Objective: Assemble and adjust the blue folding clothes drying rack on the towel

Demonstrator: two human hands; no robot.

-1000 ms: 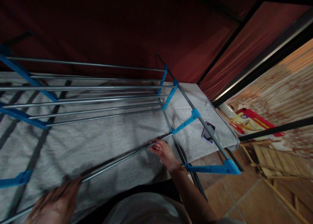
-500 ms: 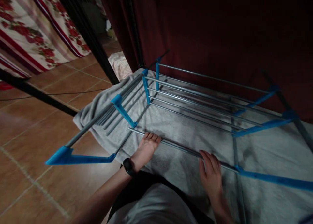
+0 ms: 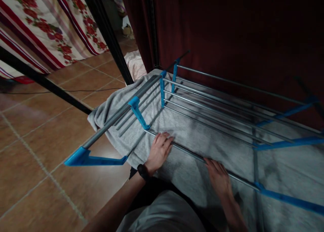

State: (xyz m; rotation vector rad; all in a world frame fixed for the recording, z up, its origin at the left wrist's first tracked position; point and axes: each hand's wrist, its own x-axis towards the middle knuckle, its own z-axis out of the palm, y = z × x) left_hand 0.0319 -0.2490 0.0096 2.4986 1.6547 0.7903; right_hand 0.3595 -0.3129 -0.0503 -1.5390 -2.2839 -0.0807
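Observation:
A drying rack with grey metal bars (image 3: 207, 100) and blue plastic joints (image 3: 138, 111) stands in front of me. A grey towel (image 3: 192, 141) lies spread below the bars. My left hand (image 3: 160, 150), with a dark watch on the wrist, lies flat on the towel by the nearest bar (image 3: 192, 154), fingers stretched out and touching that bar. My right hand (image 3: 218, 178) rests palm down on the towel next to the same bar, fingers extended. Neither hand holds anything.
A dark red curtain (image 3: 227, 33) hangs behind the rack. To the left is tiled floor (image 3: 37, 141), a black pole (image 3: 50, 87), a thin cable and flowered red-and-white cloth (image 3: 37, 26). A pale striped bundle (image 3: 135, 65) lies on the floor beyond the rack's left end.
The view swung from the rack's right end to its left end. Both hands moved left along the nearest bar; the left hand now lies flat near the blue joint.

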